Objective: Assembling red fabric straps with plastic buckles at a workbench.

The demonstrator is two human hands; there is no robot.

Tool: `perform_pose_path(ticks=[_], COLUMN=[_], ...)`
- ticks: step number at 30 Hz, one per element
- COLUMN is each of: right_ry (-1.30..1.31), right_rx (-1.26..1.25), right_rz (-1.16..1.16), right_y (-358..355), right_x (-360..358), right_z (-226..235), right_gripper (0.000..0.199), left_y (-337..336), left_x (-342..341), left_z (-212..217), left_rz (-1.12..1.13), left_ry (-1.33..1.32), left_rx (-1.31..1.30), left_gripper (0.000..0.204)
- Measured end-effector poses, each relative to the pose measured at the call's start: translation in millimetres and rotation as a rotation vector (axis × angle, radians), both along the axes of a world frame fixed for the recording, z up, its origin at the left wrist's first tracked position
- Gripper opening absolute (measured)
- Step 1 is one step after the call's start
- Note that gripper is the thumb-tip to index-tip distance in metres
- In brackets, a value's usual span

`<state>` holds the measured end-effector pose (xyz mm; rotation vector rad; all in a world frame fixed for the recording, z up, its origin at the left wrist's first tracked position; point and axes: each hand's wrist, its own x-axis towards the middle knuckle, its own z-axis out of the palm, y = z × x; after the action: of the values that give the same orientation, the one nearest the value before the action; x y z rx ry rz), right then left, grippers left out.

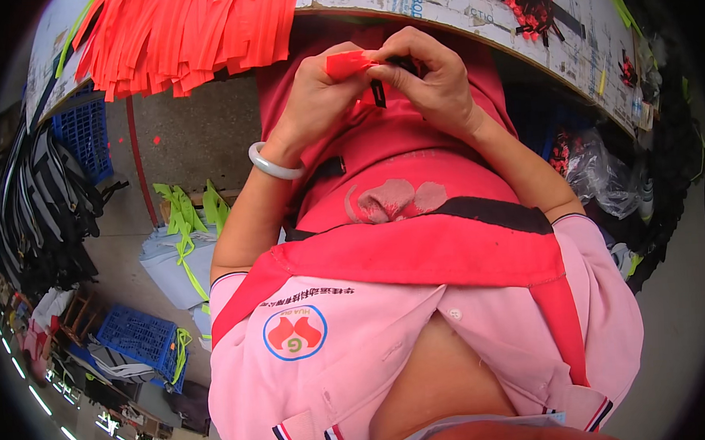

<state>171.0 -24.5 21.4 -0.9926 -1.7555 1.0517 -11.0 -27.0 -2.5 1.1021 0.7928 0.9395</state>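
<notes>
Both my hands meet in front of the red apron (398,170), near the table's edge. My left hand (314,98) is closed on a bright orange-red fabric strip (346,64), whose end sticks out over the fingers. Pinched between thumb and forefinger, a small black piece (378,93) like a strap end or loop hangs from my right hand (441,80). The strip and the black piece touch between the fingertips; whether they are joined, I cannot tell. A pale bangle (276,162) circles my left wrist.
A thick bundle of orange-red strips (191,37) drapes over the edge of the worn white table (437,0). Black and red small pieces (528,4) lie piled at its right. Blue crates (139,339), black straps (44,196) and a clear plastic bag (601,175) stand around below.
</notes>
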Motion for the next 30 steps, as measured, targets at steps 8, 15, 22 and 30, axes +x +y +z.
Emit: perform_pose_path(ticks=[8, 15, 22, 30], right_ry=[-0.037, -0.047, 0.034, -0.019], right_rx=[-0.064, -0.077, -0.257, -0.543], right_rz=[0.033, 0.003, -0.025, -0.04], right_y=[1.6, 4.4, 2.4, 4.2], right_x=[0.4, 7.3, 5.3, 9.1], right_z=[-5.9, -12.4, -4.8, -1.3], right_gripper=[0.012, 0.013, 0.015, 0.018], left_y=[-0.5, 5.2, 0.8, -1.8], left_x=[-0.5, -3.8, -0.4, -7.8], left_z=[-8.0, -12.7, -17.5, -7.5], left_rz=[0.055, -0.016, 0.08, 0.066], left_ry=[0.06, 0.012, 0.005, -0.011], left_rx=[0.032, -0.177, -0.047, -0.157], left_gripper=[0.005, 0.008, 0.014, 0.018])
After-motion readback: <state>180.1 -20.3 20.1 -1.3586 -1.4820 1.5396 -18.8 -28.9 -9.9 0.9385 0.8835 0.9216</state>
